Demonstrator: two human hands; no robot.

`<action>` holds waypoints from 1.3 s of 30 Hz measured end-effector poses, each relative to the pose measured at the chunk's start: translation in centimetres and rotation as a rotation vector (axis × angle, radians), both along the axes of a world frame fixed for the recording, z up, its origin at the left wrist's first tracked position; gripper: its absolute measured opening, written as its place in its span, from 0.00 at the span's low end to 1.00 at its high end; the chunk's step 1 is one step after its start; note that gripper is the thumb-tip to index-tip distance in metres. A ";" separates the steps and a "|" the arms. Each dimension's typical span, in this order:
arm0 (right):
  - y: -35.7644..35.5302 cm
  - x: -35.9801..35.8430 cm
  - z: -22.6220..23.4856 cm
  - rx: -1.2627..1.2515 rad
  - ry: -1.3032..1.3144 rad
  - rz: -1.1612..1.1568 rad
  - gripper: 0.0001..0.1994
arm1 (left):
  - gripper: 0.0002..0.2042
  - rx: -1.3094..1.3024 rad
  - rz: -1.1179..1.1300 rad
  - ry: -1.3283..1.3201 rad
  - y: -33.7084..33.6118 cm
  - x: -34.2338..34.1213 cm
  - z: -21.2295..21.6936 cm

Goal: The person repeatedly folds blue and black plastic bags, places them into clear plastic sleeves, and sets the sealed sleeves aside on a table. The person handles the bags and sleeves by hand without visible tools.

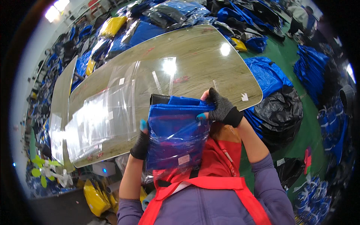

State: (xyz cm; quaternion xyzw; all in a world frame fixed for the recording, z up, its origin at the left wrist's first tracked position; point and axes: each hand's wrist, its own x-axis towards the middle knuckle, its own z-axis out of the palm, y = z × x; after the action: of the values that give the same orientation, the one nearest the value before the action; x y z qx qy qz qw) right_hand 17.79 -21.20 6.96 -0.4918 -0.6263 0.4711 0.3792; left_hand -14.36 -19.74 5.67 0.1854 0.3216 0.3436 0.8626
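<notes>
A folded bundle of shiny blue plastic fabric (180,127) sits in a clear bag (165,159) in front of my chest. Its upper folds stand out of the bag's top, with a black part at the upper left corner. My left hand (140,144), in a dark fingerless glove, grips the left side; its thumb shows and the other fingers are hidden behind. At the upper right corner my right hand (223,108), in a grey and black fingerless glove, pinches the folds, thumb in front. A small white label (183,160) shows near the bottom.
A large table (202,48) with a clear top stands ahead, with flat clear plastic bags (97,120) spread on its left part. Blue and black bundles lie beyond it. At right are a black bundle (281,110) and green floor (277,48). A small green fan (47,168) is at lower left.
</notes>
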 end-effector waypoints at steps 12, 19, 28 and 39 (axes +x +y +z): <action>3.0 -5.1 2.8 0.092 -0.517 0.191 0.46 | 0.28 0.624 -0.188 0.501 -1.3 1.7 2.6; 2.5 -5.0 2.7 0.051 -0.528 0.236 0.52 | 0.41 0.638 -0.360 0.737 -0.9 1.9 2.4; 1.7 -3.5 0.7 -0.095 -0.242 0.051 0.46 | 0.23 0.955 -0.035 0.267 1.5 -0.7 1.4; 2.3 -2.9 3.0 -0.407 -0.181 0.236 0.58 | 0.06 1.510 -0.243 0.481 3.7 -1.1 1.7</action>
State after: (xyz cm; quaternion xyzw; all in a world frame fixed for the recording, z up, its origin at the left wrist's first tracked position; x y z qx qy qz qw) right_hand 14.91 -18.93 10.00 -0.5219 -0.6031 0.5824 0.1572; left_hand -15.50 -16.06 7.34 0.8218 0.1567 0.3225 0.4427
